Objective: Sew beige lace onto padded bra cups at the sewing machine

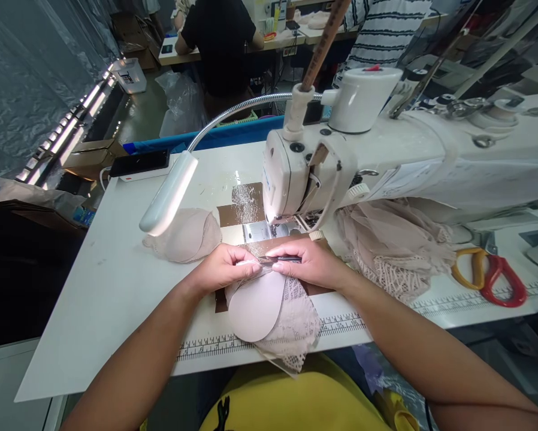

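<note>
A beige bra cup (255, 305) with lace trim (298, 326) lies at the table's front edge, just before the sewing machine (314, 173). My left hand (224, 269) pinches the cup's top edge with closed fingers. My right hand (309, 263) is closed on a thin dark tool (280, 259), probably tweezers or snips, whose tip points left at the cup's edge. Both hands meet right in front of the needle plate (260, 230).
Another beige cup (188, 236) lies at left under the gooseneck lamp (170, 191). Lace fabric (395, 245) is piled under the machine arm. Scissors with yellow and red handles (489, 275) lie at right. A phone (139, 163) sits far left. Other people sit at tables behind.
</note>
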A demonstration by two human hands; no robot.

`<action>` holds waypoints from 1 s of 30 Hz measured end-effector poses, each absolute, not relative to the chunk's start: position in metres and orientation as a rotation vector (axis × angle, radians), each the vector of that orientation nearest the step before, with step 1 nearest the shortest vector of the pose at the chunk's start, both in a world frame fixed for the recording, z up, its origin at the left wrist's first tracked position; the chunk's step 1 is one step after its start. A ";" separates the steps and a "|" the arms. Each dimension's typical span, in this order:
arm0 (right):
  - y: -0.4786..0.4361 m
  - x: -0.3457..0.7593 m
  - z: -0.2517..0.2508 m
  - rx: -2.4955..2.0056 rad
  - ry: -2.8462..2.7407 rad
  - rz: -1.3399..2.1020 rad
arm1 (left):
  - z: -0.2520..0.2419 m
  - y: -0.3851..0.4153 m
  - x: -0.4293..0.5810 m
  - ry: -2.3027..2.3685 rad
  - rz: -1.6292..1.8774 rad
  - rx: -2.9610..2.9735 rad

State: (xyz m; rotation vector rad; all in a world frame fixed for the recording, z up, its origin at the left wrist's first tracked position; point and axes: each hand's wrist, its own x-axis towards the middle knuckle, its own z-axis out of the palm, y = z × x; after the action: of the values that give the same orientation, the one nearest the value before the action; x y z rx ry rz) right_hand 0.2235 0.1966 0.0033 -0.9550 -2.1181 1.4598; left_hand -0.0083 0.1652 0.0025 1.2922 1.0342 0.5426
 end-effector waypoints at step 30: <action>0.190 0.208 0.000 -0.950 -2.011 1.503 | 0.006 0.162 0.000 1.054 0.577 1.363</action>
State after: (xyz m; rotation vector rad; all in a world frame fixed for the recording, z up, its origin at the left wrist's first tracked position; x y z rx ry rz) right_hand 0.2078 0.1897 0.0005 -0.9505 -2.0115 1.5034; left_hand -0.0004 0.1616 0.0059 1.3628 1.0535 0.5767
